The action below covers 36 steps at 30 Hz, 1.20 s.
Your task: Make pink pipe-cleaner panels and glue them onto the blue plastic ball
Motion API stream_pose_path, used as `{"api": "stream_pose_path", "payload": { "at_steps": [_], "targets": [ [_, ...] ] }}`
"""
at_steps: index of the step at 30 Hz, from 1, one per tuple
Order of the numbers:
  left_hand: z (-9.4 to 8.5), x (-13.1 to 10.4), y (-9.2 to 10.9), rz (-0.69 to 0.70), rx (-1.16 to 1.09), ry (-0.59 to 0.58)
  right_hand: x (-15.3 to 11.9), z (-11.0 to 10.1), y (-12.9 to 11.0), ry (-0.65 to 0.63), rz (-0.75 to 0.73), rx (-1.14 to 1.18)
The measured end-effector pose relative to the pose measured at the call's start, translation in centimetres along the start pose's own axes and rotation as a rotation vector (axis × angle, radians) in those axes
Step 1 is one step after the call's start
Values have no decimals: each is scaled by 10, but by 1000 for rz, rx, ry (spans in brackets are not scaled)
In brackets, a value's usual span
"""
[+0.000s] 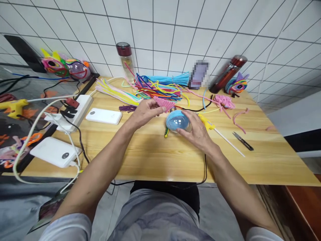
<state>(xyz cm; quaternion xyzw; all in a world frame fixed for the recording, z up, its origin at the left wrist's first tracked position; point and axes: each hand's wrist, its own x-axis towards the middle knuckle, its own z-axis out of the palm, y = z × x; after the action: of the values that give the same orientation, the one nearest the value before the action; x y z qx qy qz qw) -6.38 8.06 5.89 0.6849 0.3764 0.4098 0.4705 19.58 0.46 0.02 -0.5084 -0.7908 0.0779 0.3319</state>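
Between the fingers and thumb of my left hand (147,112) is a pink ridged triangular piece (165,103). My right hand (195,130) is wrapped round the right side of a clear rounded shell (178,123), which has light blue strands coiled along its upper left part. The pink piece is just above and left of the shell, apart from it. Beside the shell, partly behind my right hand, a yellow glue gun (207,122) lies with a white stick out of its back. A small green and yellow piece (166,132) shows at the shell's lower left.
Bundles of coloured pipe cleaners (157,87) lie at the back. Bottles, a phone and a decorated ball stand by the wall. Snips (242,141) and pink strands (225,101) are at the right. Power banks (104,116), a power strip (75,112) and cables crowd the left.
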Motion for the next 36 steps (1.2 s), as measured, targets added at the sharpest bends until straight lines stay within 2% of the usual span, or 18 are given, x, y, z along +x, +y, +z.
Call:
{"api": "stream_pose_path", "payload": {
  "at_steps": [6,10,23,26,28,31,33,36],
  "targets": [
    [12,-15,-14,26,22,-15,3,3,2,24,-28,14],
    [15,-15,-21,26,56,-36,4,3,2,14,-23,23],
    [17,-14,-33,56,132,0,4,7,1,28,7,39],
    [20,-14,-38,51,78,23,4,8,-1,28,15,35],
    [22,-13,-41,53,14,72,2,2,-6,28,39,26],
    [26,-10,-46,46,-72,180,-8,-23,-17,63,223,-50],
    [28,-6,-51,40,-145,236,-17,-41,-23,58,488,-171],
    [29,5,-57,40,-237,280,-26,-56,-26,-113,841,-398]
  ]
}}
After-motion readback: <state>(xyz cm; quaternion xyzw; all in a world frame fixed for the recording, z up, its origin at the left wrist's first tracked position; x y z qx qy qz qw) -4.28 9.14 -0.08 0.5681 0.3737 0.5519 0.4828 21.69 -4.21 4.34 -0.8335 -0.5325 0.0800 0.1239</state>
